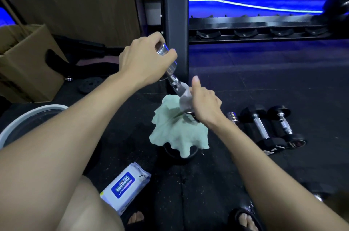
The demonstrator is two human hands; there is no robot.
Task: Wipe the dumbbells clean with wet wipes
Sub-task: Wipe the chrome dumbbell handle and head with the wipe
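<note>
Chrome dumbbell (171,72) stood tilted at the centre of the view, its upper head gripped by the left hand (145,60) with fingers curled round it. At about four o'clock from that hand, the right hand (204,104) pinched a wet wipe (185,96) against the shaft, thumb raised. Beneath the lower head lay a pale green cloth (179,134), draped over a dark round object. Two black dumbbells (268,130) lay on the floor at three o'clock, a wipes pack (125,186) at seven o'clock.
</note>
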